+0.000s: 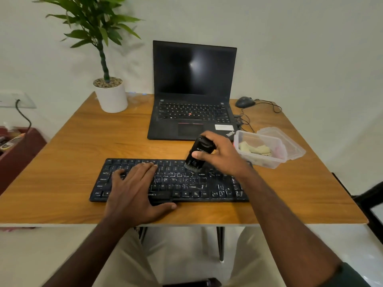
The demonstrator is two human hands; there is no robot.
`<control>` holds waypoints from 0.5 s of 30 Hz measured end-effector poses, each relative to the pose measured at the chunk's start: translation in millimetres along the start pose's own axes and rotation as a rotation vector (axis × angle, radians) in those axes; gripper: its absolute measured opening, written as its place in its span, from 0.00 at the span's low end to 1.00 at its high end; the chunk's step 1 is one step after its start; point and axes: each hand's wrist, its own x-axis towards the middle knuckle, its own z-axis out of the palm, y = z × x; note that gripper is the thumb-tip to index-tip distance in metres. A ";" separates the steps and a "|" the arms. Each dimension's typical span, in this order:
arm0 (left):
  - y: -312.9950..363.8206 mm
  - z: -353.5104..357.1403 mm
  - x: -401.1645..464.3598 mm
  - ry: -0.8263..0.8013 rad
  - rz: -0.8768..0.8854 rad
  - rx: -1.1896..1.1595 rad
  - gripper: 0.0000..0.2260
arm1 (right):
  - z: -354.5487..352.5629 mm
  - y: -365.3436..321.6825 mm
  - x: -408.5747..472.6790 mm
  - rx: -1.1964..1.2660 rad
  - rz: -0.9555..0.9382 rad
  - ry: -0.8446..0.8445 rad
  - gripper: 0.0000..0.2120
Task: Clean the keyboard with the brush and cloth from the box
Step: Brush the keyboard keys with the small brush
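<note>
A black keyboard (186,183) lies across the near middle of the wooden table (72,162). My right hand (219,154) grips a black brush (198,155), held upright with its bristles touching the keys near the top row, right of centre. My left hand (134,187) lies flat on the keyboard's left half, fingers spread, thumb over the front edge. A clear plastic box (261,160) stands just right of the keyboard's far corner, with a pale yellow-green cloth (255,149) inside it.
An open black laptop (192,96) stands behind the keyboard. A potted plant in a white pot (110,96) is at the back left. A wired mouse (244,102) and its cable lie at the back right. The box's lid (290,143) rests behind the box.
</note>
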 end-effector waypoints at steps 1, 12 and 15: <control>0.8 -0.1 -0.3 0.003 0.000 -0.010 0.53 | 6.6 -4.8 2.7 0.004 -0.013 0.015 0.14; -89.2 -7.6 -25.7 0.070 -0.353 -0.226 0.55 | 75.1 -57.4 32.1 0.033 -0.177 -0.112 0.15; -90.7 -1.8 -23.8 0.026 -0.405 -0.269 0.58 | 100.8 -76.1 44.5 0.022 -0.209 -0.168 0.15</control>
